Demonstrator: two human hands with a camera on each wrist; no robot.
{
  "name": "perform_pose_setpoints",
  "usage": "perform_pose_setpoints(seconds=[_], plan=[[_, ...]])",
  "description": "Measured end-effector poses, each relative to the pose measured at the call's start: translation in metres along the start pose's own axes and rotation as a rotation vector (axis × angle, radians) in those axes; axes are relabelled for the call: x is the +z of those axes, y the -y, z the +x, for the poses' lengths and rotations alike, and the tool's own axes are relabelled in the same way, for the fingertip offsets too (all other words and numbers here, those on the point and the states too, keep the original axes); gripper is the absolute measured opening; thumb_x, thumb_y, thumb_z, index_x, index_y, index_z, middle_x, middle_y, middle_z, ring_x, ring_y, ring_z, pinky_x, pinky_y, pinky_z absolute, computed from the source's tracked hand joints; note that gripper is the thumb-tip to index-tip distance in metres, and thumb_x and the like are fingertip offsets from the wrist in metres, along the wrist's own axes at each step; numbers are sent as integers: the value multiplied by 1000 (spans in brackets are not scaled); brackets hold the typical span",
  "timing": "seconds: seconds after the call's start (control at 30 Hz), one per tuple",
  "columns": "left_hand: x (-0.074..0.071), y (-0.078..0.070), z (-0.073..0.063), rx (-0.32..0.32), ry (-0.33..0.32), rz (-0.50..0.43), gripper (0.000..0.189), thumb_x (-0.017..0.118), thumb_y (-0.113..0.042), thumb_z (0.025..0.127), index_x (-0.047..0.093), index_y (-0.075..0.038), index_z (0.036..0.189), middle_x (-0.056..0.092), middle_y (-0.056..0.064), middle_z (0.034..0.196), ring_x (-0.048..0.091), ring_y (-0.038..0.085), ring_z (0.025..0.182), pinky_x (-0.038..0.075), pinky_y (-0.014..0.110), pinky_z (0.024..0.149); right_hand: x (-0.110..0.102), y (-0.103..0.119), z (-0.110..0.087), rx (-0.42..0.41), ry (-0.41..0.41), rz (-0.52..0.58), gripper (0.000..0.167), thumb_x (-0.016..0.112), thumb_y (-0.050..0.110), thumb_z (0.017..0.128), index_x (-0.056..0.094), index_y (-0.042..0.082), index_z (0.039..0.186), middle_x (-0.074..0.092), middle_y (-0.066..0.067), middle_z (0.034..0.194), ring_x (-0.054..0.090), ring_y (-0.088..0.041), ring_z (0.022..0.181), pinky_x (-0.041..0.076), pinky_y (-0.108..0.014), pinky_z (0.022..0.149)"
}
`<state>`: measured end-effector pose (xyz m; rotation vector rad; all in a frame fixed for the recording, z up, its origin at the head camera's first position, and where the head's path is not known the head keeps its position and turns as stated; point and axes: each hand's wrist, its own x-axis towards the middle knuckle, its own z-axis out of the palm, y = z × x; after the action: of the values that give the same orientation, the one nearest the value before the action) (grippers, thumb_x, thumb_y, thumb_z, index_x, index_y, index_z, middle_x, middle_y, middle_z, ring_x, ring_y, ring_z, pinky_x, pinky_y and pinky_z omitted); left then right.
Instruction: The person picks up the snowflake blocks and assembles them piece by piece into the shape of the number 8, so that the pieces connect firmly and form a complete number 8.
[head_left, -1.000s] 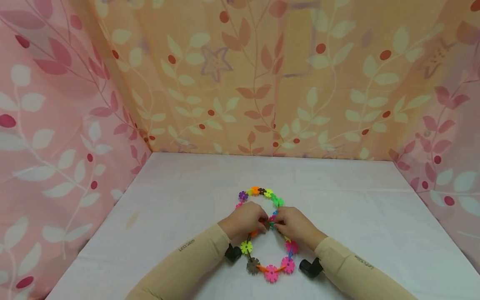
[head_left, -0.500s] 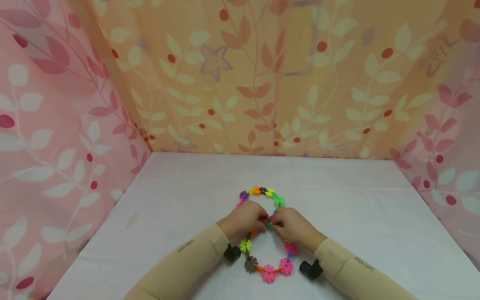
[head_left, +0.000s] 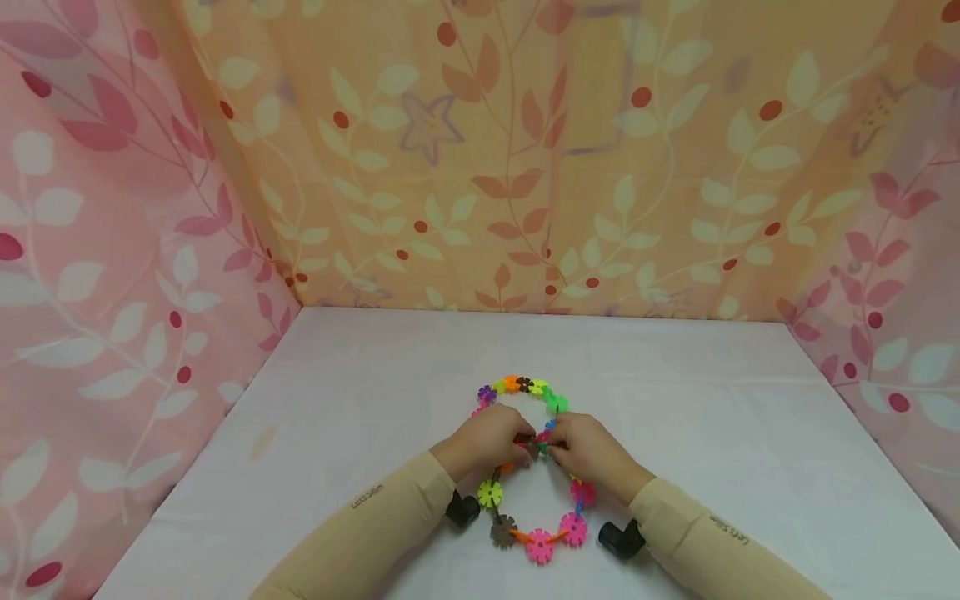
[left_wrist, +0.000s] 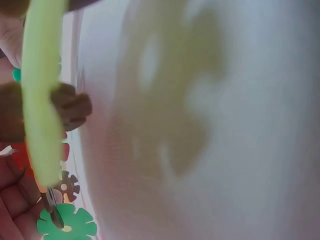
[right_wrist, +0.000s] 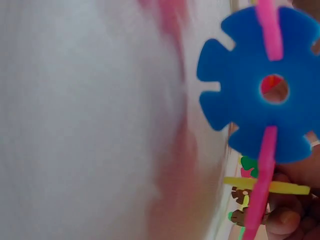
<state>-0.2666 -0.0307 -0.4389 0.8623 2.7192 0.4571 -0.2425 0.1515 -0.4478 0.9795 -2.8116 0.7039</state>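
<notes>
Notched flower-shaped plastic discs in many colours are slotted together into a chain, which lies on the table as an upper loop (head_left: pixel 524 384) and a lower loop (head_left: pixel 539 547). Where the loops meet, my left hand (head_left: pixel 487 437) pinches the chain by a brown disc (head_left: pixel 533 448). Facing it, my right hand (head_left: pixel 594 450) pinches the chain beside a small green disc (head_left: pixel 543 448). Fingers hide part of this joint. A yellow disc (left_wrist: pixel 42 95) stands edge-on close to the left wrist camera. In the right wrist view a blue disc (right_wrist: pixel 240 90) has pink discs (right_wrist: pixel 260 190) slotted into it.
The white-covered table (head_left: pixel 375 367) spreads around the chain. Patterned cloth (head_left: pixel 510 167) hangs behind it and on both sides. A black wrist camera (head_left: pixel 463 510) sits below the left wrist, another black camera (head_left: pixel 622 540) below the right.
Both hands stay close together over the same joint, with only slight finger shifts. The lower loop has moved a few pixels back and forth.
</notes>
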Motion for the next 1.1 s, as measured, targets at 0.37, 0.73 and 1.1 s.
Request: perform_pose_setpoints(seconds=[0.37, 0.73, 1.1], plan=[[-1, -3, -4, 25, 1, 28, 28, 74, -29, 76, 71, -19, 102, 64, -14, 81, 51, 3, 70, 44, 19, 65, 2, 2, -1, 20, 35, -31, 8, 69, 8, 78, 69, 12, 70, 48, 11, 72, 45, -4, 64, 42, -19, 57], [-4, -3, -4, 21, -41, 37, 30, 74, -30, 77, 70, -17, 103, 63, -14, 80, 50, 2, 69, 42, 18, 62, -3, 4, -1, 19, -4, -27, 6, 69, 9, 78, 70, 10, 72, 47, 10, 70, 43, -5, 63, 41, -19, 56], [-5, -3, -6, 13, -53, 40, 32, 74, -31, 77, 70, -18, 105, 64, -14, 84, 50, 1, 72, 43, 18, 65, -6, 8, -4, 26, -6, -20, 5, 69, 8, 79, 70, 8, 73, 47, 10, 71, 42, -4, 63, 40, -19, 55]])
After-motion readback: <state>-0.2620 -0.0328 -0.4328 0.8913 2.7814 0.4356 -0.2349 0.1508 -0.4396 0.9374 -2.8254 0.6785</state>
